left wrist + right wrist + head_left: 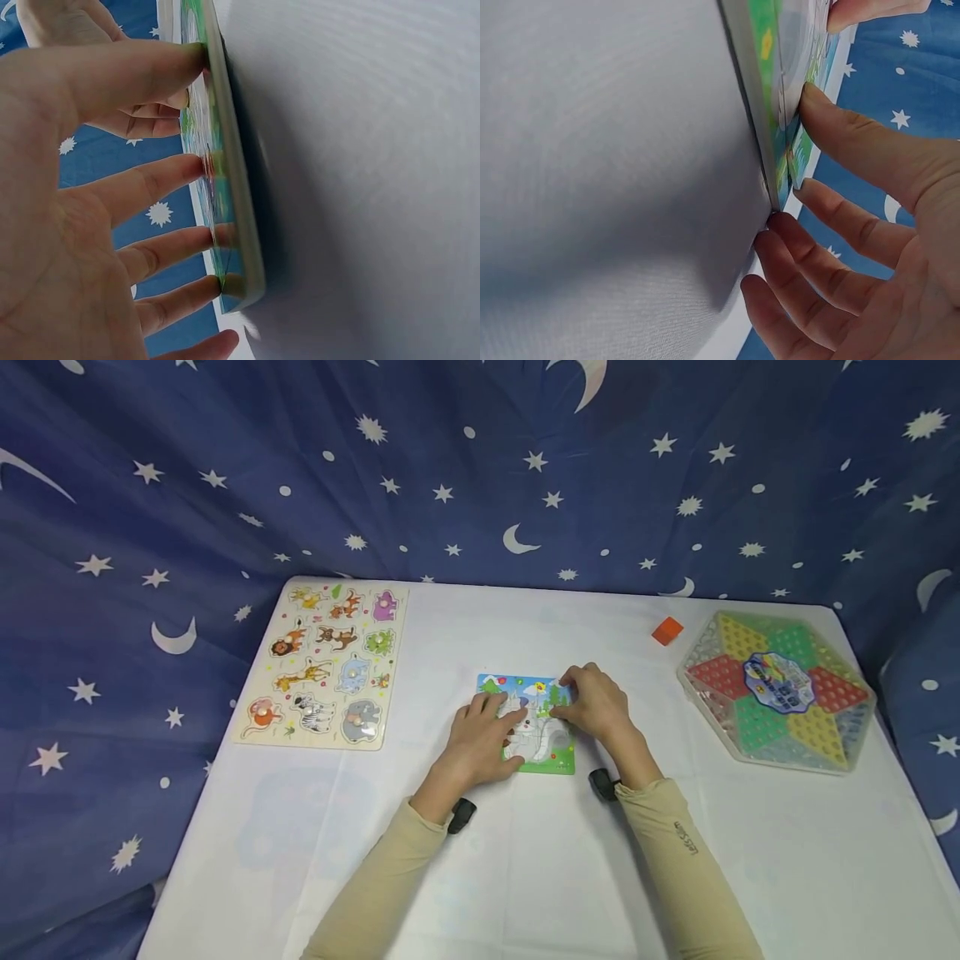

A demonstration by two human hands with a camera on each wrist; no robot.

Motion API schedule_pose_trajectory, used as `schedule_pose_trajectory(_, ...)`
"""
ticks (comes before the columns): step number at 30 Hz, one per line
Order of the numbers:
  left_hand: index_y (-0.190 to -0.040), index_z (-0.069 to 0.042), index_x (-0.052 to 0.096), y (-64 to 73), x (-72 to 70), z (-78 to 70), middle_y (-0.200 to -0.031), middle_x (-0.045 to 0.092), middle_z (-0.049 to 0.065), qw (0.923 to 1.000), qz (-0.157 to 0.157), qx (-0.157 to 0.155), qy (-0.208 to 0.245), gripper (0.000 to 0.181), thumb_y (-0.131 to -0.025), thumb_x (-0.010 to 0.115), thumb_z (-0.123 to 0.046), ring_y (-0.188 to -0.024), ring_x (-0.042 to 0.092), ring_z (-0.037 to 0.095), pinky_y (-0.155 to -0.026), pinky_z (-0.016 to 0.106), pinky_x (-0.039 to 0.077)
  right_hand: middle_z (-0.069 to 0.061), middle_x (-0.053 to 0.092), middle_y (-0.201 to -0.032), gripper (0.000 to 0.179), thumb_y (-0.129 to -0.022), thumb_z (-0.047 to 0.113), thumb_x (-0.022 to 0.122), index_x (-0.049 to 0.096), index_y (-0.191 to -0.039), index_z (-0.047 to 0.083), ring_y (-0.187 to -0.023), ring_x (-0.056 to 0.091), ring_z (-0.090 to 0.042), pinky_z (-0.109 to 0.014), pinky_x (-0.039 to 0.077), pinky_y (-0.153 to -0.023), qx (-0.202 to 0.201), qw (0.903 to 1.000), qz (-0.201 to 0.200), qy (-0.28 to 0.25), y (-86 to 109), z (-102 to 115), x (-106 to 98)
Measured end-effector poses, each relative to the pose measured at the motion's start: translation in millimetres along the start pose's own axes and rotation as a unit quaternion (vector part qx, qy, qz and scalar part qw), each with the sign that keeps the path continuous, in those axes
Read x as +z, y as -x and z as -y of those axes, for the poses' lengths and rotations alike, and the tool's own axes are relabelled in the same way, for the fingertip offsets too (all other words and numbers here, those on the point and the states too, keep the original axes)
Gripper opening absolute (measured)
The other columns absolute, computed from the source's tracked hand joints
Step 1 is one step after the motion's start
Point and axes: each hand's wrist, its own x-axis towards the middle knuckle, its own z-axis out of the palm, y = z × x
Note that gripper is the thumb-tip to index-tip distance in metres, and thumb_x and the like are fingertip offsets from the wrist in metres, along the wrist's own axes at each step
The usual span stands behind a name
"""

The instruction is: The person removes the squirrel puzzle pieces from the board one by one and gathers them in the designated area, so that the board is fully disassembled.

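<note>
A small jigsaw puzzle (543, 766) with a grey squirrel-like animal, green trees and blue sky lies on the white table. My left hand (480, 739) rests over its left part, fingers spread and fingertips touching the picture, as the left wrist view also shows. At the upper right corner, my right hand (600, 702) pinches a puzzle piece (802, 159) between thumb and index finger. That piece sits slightly raised and tilted from the board in the right wrist view. The other right fingers lie beside the board's edge. Part of the picture is hidden under the left hand.
A wooden animal peg puzzle (318, 739) lies at the left of the table (525, 868). To the right is a hexagonal game box (776, 693) with coloured triangles, and an orange-red block (667, 631) beside it. Behind hangs a blue star-patterned cloth (480, 468).
</note>
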Motion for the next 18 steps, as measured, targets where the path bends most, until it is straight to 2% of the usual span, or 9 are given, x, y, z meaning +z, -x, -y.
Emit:
schedule_pose_trajectory(9,-0.147,-0.025,0.049,2.2,-1.0,0.4,-0.154,0.034,0.01,0.9999,0.002,-0.01,-0.005,0.068,-0.086,0.07,-0.049,-0.14,0.026,0.031,-0.105,0.049,0.034,-0.011,0.056,-0.1,0.052,-0.073,0.025,0.088,0.066,-0.115,0.004,-0.085,0.053,-0.027,-0.042,0.046,-0.07,0.001,1.0,0.004,-0.004,-0.7,2.8,0.2)
schedule_pose_trajectory(13,-0.147,-0.026,0.048,1.5,-0.5,-1.6,-0.154,0.035,0.01,0.9996,0.001,-0.012,-0.023,0.068,-0.087,0.068,-0.051,-0.139,0.028,0.031,-0.105,0.049,0.033,-0.011,0.056,-0.101,0.052,-0.073,0.024,0.088,0.065,-0.114,0.004,-0.085,0.053,-0.027,-0.043,0.046,-0.071,0.002,1.0,0.007,-0.002,-1.1,3.2,-0.8)
schedule_pose_trajectory(18,-0.154,-0.025,0.035,-2.3,0.0,-7.5,-0.155,0.031,0.01,0.9974,0.029,-0.019,-0.063,0.076,-0.09,0.061,-0.055,-0.139,0.026,0.032,-0.107,0.048,0.031,-0.013,0.057,-0.103,0.052,-0.073,0.024,0.088,0.065,-0.114,0.003,-0.086,0.054,-0.028,-0.044,0.047,-0.073,0.006,0.9999,0.01,0.002,-1.5,2.4,-2.9)
